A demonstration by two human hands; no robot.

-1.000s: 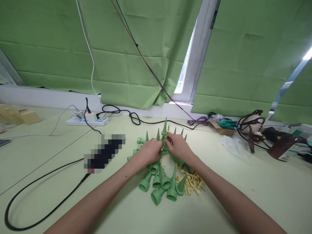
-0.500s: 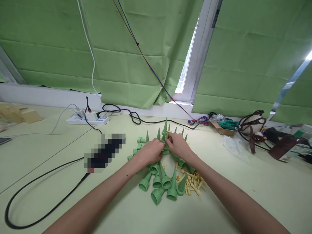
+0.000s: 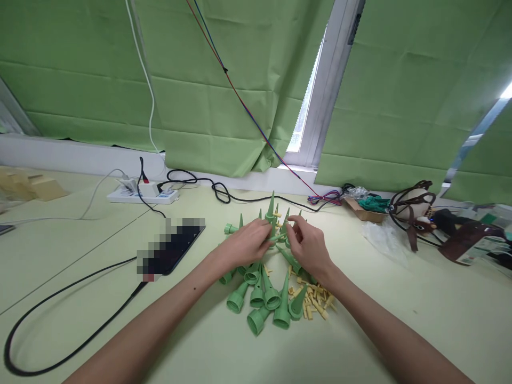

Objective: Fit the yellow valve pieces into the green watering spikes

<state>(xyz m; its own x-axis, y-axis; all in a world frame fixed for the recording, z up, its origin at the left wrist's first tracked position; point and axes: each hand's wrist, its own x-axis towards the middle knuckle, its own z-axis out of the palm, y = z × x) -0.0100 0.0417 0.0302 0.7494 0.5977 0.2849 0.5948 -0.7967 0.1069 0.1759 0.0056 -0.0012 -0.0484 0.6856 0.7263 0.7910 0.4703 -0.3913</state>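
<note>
My left hand [image 3: 250,242] is closed around a green cone [image 3: 277,238], which lies tilted with its narrow end toward the right; the fingers hide its base. Just right of that cone, my right hand [image 3: 310,246] has its fingers bent but apart, with nothing visible between them. Behind both hands stand several upright green cones [image 3: 271,207], one with small yellow pegs [image 3: 277,215] sticking out of its side. Nearer to me, hollow green cones [image 3: 282,314] lie in a loose group. Beside them, partly under my right forearm, is a pile of yellow pegs [image 3: 318,301].
Left of the cones lies a dark phone [image 3: 182,250], partly pixelated, with a black cable. A white power strip [image 3: 143,196] sits at the back. Rightward are a clear plastic bag [image 3: 382,238], a cardboard box [image 3: 366,212] and a strapped bag [image 3: 416,208].
The green cone in my left hand has tipped over toward the right. My right hand has moved right, away from the left hand, and its fingers have loosened.
</note>
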